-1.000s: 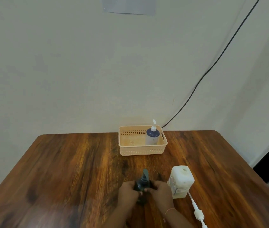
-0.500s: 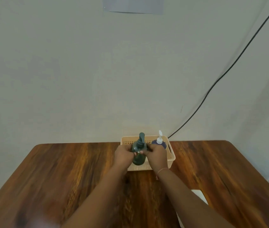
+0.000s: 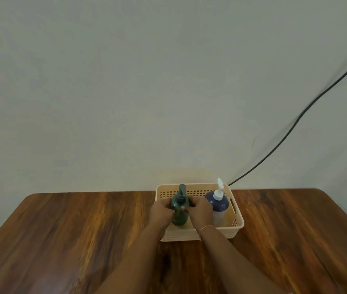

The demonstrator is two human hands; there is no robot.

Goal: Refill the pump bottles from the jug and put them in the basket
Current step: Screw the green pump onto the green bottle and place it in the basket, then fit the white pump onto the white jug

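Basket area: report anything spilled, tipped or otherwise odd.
Nothing stands out. The green pump bottle is upright in both hands inside the basket, beside the upright blue bottle. No spill shows.

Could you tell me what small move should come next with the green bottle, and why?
Probably lower the green bottle to the basket floor and let go: both hands hold it upright inside the rim, left of the blue bottle.

Glossy wood-grain table (image 3: 83,230), perforated plastic basket (image 3: 237,225), seemingly matt green bottle (image 3: 180,217)
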